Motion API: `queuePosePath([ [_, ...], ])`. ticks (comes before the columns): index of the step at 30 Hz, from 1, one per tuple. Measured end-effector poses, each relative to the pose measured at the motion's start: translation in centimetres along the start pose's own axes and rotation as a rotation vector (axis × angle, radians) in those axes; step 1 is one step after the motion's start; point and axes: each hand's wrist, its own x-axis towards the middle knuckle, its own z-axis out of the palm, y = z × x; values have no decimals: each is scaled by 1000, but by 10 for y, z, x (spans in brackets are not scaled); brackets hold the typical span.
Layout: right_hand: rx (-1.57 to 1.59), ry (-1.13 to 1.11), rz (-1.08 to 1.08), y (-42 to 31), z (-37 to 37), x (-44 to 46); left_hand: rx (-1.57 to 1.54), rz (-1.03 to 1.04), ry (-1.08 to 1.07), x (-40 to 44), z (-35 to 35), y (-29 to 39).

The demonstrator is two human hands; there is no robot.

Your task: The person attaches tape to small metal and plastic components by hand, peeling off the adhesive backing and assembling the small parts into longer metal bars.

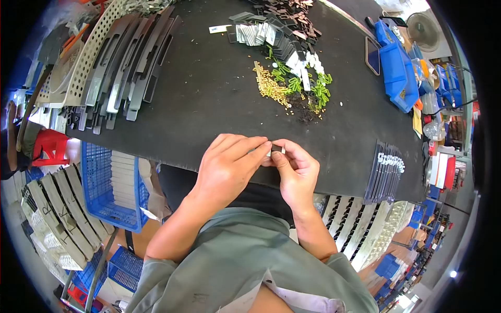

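Near the front edge of the black table mat, my two hands meet in front of my body. A small dark rectangular piece with whitish ends sits between my fingertips, partly covered by them. My left hand is closed, its thumb hidden, with the fingertips on the left end of the piece. Thumb and fingers of my right hand pinch its right end. Beyond my hands lie brass-coloured small parts, green parts, dark tiny bits and white pieces.
Long dark strips are stacked at the left by a perforated basket. Dark flat pieces pile up at the back. At the right are a phone, blue bins and bundled dark strips. A blue crate stands below left.
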Motion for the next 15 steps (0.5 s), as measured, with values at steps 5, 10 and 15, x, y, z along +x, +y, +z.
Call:
queuePosePath([
  [5,-34,8,-34,1,0,-1,-50,26,-60,2,-4,-3],
  [10,32,-1,6,2,0,0,-59,56,-124,7,-4,-8],
  [15,12,25,-31,3,2,0,-38,15,-131,9,-2,-1],
])
